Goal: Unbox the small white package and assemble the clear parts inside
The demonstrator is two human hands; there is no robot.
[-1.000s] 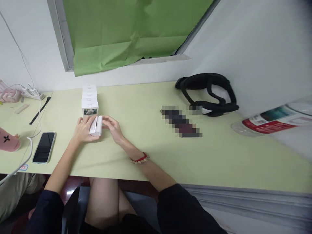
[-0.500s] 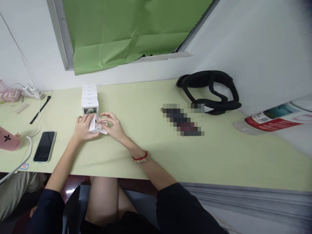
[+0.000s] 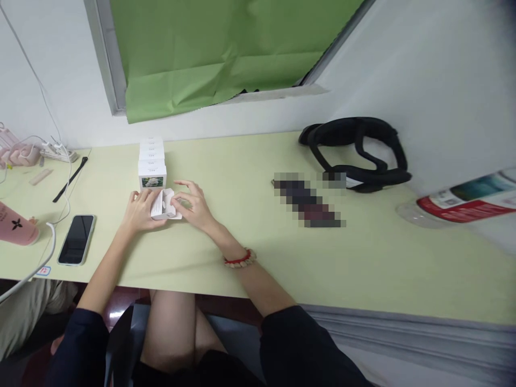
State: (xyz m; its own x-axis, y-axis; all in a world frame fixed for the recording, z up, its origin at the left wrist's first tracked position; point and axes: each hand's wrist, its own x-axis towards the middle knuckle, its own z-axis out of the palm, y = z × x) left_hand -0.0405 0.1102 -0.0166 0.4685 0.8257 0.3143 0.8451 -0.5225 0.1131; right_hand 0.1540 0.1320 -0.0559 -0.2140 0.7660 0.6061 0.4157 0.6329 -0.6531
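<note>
My left hand [image 3: 139, 210] is wrapped round a small white carton [image 3: 158, 208], gripping it just above the table. The carton lies tilted with its unfolded end facing right, and its pale inside shows. At that end is my right hand [image 3: 196, 207], its thumb by the flaps and its other fingers bent but apart. Whether the thumb touches a flap is too small to tell. Directly behind my left hand stands a row of white boxes [image 3: 152, 166]; the front one carries a picture of white flowers.
A phone [image 3: 76, 240] and a pink cup [image 3: 16, 224] lie at the left, near a white cable and a black strap [image 3: 70, 179]. To the right are a pixelated dark item [image 3: 306, 199], a black headset [image 3: 358, 153] and a large bottle [image 3: 463, 200]. Another person's leg shows lower left.
My right thumb has drawn slightly back from the carton's end, and more of its inside shows. My left hand keeps its hold. The whole view has shifted a little.
</note>
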